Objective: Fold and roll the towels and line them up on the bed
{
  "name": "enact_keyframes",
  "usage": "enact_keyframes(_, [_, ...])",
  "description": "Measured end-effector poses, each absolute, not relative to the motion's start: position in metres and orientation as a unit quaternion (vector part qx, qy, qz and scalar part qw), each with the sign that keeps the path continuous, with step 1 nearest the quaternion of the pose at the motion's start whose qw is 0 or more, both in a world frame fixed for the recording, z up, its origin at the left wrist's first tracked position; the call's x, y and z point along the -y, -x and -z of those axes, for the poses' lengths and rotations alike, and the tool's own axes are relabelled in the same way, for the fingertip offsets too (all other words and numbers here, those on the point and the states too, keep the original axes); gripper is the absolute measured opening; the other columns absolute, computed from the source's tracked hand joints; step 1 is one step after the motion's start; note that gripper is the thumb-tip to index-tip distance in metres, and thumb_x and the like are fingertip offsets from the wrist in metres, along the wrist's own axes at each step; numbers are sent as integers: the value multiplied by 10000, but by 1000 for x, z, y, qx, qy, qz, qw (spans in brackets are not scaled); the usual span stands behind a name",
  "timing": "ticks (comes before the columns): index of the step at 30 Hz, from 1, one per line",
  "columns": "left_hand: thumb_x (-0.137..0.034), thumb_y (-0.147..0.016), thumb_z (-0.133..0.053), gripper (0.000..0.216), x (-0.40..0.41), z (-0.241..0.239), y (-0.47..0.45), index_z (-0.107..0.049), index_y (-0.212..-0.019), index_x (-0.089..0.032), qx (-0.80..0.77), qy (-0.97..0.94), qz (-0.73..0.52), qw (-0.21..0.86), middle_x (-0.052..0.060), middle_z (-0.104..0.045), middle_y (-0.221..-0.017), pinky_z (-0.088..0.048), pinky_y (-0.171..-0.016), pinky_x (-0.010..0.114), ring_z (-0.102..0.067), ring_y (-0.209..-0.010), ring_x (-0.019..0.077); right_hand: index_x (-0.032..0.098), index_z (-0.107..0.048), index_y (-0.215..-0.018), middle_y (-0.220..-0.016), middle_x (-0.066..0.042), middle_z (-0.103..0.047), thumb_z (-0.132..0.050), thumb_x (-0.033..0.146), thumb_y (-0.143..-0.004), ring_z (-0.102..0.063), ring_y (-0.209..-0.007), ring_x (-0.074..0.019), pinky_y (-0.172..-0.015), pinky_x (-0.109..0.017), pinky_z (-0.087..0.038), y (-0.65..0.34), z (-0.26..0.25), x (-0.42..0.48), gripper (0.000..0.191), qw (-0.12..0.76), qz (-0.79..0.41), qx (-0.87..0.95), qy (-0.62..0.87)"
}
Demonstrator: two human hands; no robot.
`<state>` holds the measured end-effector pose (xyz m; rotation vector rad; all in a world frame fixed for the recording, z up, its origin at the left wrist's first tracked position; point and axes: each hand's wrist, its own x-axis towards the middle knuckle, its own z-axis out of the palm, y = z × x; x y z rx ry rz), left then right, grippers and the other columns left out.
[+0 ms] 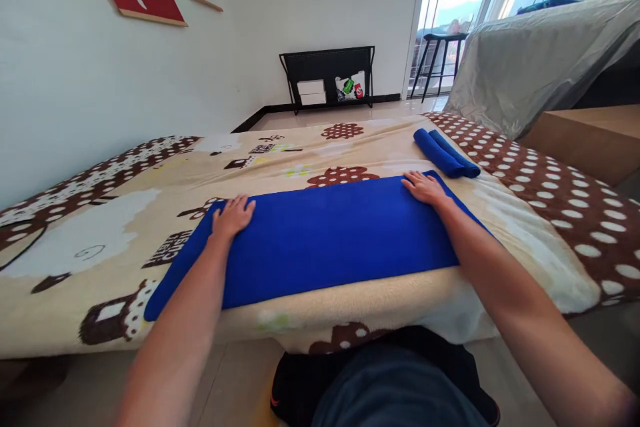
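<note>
A blue cloth, like a towel, lies spread flat near the front edge of the bed. On its far left part rests my left hand, palm down with the fingers stretched out. My right hand lies flat on the far right corner of the same cloth, its fingers spread. Just beyond the right hand sits a rolled or folded blue cloth. Neither hand grips anything.
A cream patterned blanket with brown dotted borders covers the bed. A black rack stands by the far wall. To the right are a plastic-covered piece of furniture, a cardboard box and a stool near the window.
</note>
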<state>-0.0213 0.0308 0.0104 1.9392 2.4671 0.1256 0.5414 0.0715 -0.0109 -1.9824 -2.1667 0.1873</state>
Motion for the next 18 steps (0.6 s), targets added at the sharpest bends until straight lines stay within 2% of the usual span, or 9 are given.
enact_keyframes(2, [-534,-991,-152,708,-24,-16,50,-290,-1578,-162,-815,-577,-40,-7,128,-205,-1663,-180,-1186,653,-194,-1529,334,191,-331,-1569,-1643,-93,-244,-229,504,-1037,-191,-1537,-235,-1244,-479,-164,-568,14,-73,627,95,-62,711,694])
enact_keyframes(5, [-513,-981,-212,693,-19,-25,61,-338,-1557,-149,-835,-550,-35,-10,150,-263,-1640,-196,-1167,682,-241,-1508,363,130,-316,-1571,-1637,-131,-246,-239,515,-1028,-198,-1534,-248,-1242,-456,-184,-575,14,-74,670,96,-59,688,717])
enact_keyframes(8, [-435,-980,-237,660,-22,-34,35,-396,-1519,-90,-836,-547,-36,-20,216,-301,-1609,-145,-1120,765,-233,-1498,419,-6,-322,-1538,-1602,-250,-257,-240,462,-1030,-208,-1524,-323,-1225,-514,-187,-551,6,-73,696,103,-46,667,736])
enact_keyframes(10, [-383,-986,-214,643,-29,-35,-4,-373,-1525,-72,-816,-576,-43,-27,214,-276,-1620,-111,-1136,753,-199,-1515,400,-40,-327,-1522,-1594,-272,-258,-247,422,-1030,-209,-1521,-335,-1225,-522,-175,-517,-1,-72,680,112,-35,681,723])
enact_keyframes(12, [-371,-995,-208,632,-40,-30,-59,-304,-1565,-115,-769,-637,-49,-21,142,-242,-1648,-114,-1204,643,-196,-1533,309,17,-342,-1533,-1611,-203,-276,-262,403,-1030,-221,-1524,-285,-1243,-465,-166,-469,-6,-68,639,121,-30,724,678])
enact_keyframes(15, [-427,-1006,-245,616,-55,-15,-147,-241,-1595,-245,-679,-733,-50,3,9,-224,-1665,-178,-1245,441,-181,-1541,183,203,-365,-1549,-1627,-23,-301,-299,396,-1025,-235,-1522,-172,-1249,-337,-186,-390,-5,-58,562,130,-34,797,588])
enact_keyframes(18, [-386,-1018,-219,586,-60,1,-196,-256,-1590,-263,-628,-776,-47,22,-11,-238,-1660,-204,-1234,375,-200,-1533,142,340,-380,-1532,-1611,71,-316,-284,406,-1025,-246,-1511,-110,-1234,-288,-218,-346,3,-50,519,128,-45,829,542])
